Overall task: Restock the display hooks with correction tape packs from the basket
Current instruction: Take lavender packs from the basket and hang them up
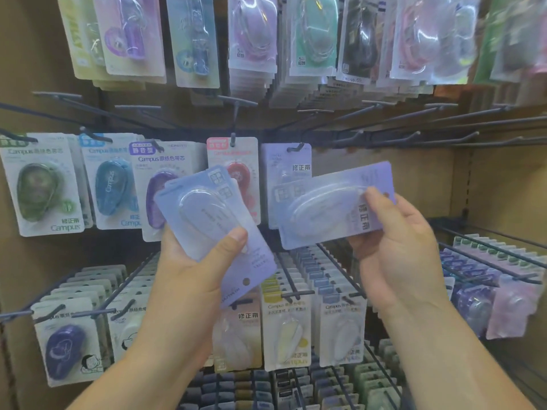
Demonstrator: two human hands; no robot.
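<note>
While the left hand (189, 261) grips a small stack of lilac packs (204, 211) upside down, thumb curled over the front, the right hand (396, 250) pinches a single pack (319, 208) sideways by its end. Both are held up in front of the middle hooks (296, 147). The top row of packs (254, 39) is blurry, and the stack count's hard to tell.

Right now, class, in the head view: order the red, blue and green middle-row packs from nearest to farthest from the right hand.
1. Red pack, row centre, nearest the right hand.
2. Blue pack, further left.
3. Green pack, far left end.
</note>
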